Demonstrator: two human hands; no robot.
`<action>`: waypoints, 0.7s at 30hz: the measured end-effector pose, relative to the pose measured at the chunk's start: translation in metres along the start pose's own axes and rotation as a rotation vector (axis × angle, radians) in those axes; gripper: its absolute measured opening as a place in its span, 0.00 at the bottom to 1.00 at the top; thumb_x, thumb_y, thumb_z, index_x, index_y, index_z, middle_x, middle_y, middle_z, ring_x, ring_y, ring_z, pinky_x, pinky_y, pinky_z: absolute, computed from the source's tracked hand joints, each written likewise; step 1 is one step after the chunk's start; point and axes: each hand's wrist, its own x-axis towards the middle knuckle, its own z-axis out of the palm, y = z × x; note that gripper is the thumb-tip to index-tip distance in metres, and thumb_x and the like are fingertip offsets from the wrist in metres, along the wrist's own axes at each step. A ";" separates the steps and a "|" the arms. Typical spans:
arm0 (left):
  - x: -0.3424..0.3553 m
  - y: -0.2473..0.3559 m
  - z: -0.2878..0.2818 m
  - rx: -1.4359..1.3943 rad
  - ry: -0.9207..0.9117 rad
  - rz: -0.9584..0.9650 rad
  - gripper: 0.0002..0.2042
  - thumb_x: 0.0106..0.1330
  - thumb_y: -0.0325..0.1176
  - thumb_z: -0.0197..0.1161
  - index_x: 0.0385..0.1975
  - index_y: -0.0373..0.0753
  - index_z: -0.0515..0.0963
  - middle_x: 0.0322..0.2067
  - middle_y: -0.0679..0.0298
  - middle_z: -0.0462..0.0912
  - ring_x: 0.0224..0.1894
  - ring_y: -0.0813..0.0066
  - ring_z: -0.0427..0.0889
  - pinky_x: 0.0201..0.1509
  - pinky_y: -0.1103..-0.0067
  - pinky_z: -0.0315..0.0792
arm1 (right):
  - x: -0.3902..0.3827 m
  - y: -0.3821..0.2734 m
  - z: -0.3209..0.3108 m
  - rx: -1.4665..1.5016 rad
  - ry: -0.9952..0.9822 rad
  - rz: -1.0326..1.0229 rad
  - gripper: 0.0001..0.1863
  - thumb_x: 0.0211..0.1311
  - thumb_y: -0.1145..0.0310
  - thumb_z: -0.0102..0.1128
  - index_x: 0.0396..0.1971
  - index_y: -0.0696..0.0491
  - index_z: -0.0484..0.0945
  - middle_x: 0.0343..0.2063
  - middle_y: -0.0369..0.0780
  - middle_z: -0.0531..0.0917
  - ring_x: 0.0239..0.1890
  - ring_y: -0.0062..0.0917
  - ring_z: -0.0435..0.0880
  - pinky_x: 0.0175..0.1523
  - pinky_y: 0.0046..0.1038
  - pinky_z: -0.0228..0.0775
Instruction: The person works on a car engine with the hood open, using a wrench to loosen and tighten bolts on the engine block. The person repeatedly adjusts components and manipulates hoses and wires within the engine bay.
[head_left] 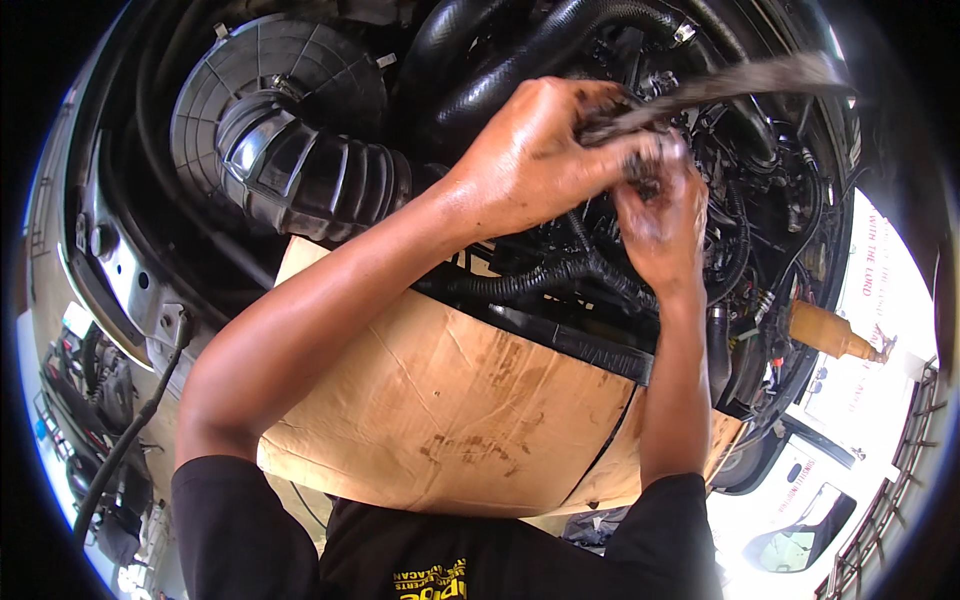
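Over the engine bay, my left hand point(545, 155) is closed on a long dark strip point(740, 88), which sweeps up to the right. Motion blurs the strip, so its kind does not show. Close beside it, my right hand point(660, 215) has its fingers curled, with dark grease on them; what they hold is hidden by blur and by the left thumb. Both hands are above dark hoses and wiring point(740, 200) of the engine. A ribbed black air intake hose point(310, 175) lies left of my left forearm.
A stained cardboard sheet point(430, 400) covers the front edge of the bay, under my forearms. Far left is a round black air filter housing point(330, 75). An amber plastic bottle point(820, 330) lies at the right edge. A white vehicle point(790, 520) stands beyond at the right.
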 end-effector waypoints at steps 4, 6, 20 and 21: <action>-0.005 -0.013 0.002 0.187 0.050 0.281 0.32 0.68 0.43 0.77 0.63 0.26 0.76 0.38 0.47 0.89 0.34 0.58 0.90 0.42 0.68 0.84 | 0.014 -0.023 -0.016 -0.203 0.103 0.388 0.18 0.82 0.61 0.60 0.54 0.63 0.79 0.40 0.50 0.91 0.41 0.42 0.92 0.50 0.40 0.83; -0.001 -0.025 -0.011 0.419 0.090 0.336 0.30 0.70 0.41 0.74 0.64 0.27 0.74 0.38 0.47 0.88 0.34 0.52 0.90 0.40 0.66 0.84 | 0.020 -0.026 -0.030 0.153 0.410 0.425 0.20 0.88 0.56 0.48 0.47 0.60 0.78 0.37 0.46 0.92 0.29 0.26 0.90 0.36 0.27 0.81; -0.010 -0.027 -0.006 0.786 -0.001 0.232 0.17 0.67 0.29 0.68 0.53 0.33 0.75 0.33 0.51 0.85 0.33 0.46 0.88 0.34 0.59 0.82 | 0.024 -0.018 -0.006 -0.017 0.019 0.322 0.15 0.78 0.68 0.61 0.57 0.61 0.75 0.28 0.46 0.86 0.28 0.36 0.89 0.39 0.36 0.80; -0.010 -0.027 -0.005 0.785 -0.009 0.234 0.17 0.67 0.29 0.68 0.53 0.33 0.75 0.33 0.51 0.85 0.33 0.46 0.88 0.34 0.59 0.82 | 0.027 -0.014 -0.005 0.049 0.003 0.316 0.15 0.77 0.69 0.62 0.57 0.61 0.75 0.28 0.45 0.86 0.28 0.35 0.88 0.39 0.36 0.80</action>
